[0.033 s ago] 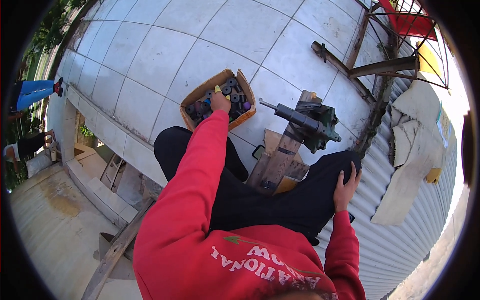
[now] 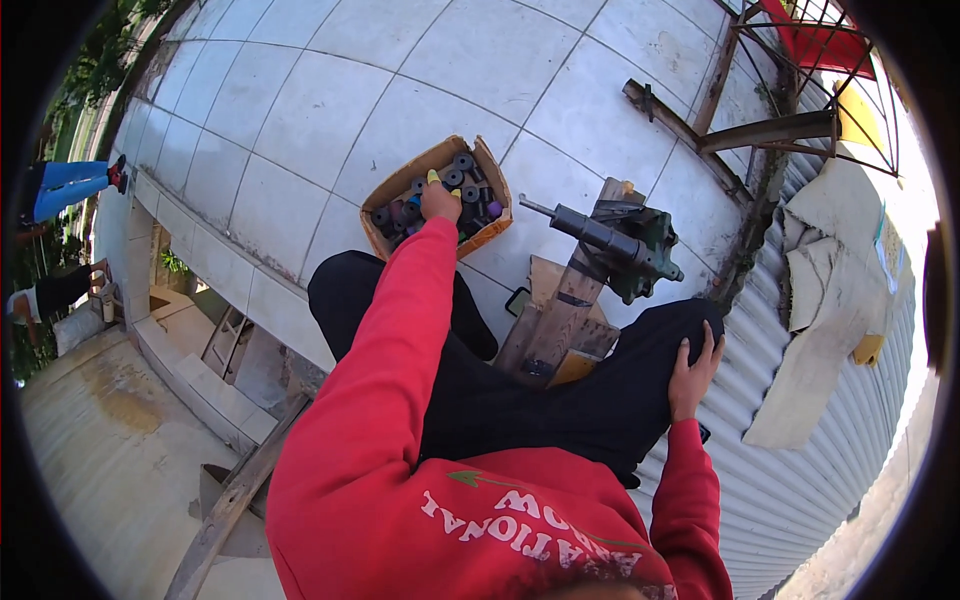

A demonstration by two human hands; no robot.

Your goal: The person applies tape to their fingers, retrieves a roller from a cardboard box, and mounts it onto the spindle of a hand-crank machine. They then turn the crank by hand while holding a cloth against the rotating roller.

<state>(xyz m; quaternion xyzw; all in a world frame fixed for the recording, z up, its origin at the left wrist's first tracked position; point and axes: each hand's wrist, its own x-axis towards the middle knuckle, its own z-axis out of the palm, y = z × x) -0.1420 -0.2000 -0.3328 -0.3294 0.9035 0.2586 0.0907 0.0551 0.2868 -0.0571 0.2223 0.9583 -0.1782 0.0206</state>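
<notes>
1. Near the upper middle of the frame we see the left hand (image 2: 438,202) reached into an open cardboard box (image 2: 482,160) that sits on the pale tiled floor (image 2: 320,100). The red sleeve (image 2: 400,330) runs up to it from the lower middle.

2. The box holds a heap of short dark rubber rollers (image 2: 465,185), mostly black with a few purplish ones. The hand rests on top of the heap at the box's near side.

3. As to the grip: the fingers are curled down among the rollers, with yellow fingertip covers (image 2: 433,177) showing. Whether they are closed on a roller we cannot tell, since the back of the hand hides the palm.

4. The other picture was taken at the same instant, and it shows nothing different: hand, box and tools lie the same. So we can report no change.

5. The right hand (image 2: 692,372) lies flat, fingers spread, on the right knee of the black trousers (image 2: 560,400), right of centre. It holds nothing.

6. Just right of the box, a green bench vise (image 2: 630,250) with a dark cylinder bar is mounted on a wooden plank (image 2: 565,310) that rises between the knees. Its jaws look empty from here, well apart from the left hand.

7. On the right edge, corrugated metal sheet (image 2: 800,480) carries a pale cloth (image 2: 830,300). At the far left, another person's blue-clad leg (image 2: 75,185) shows, away from the work.
</notes>
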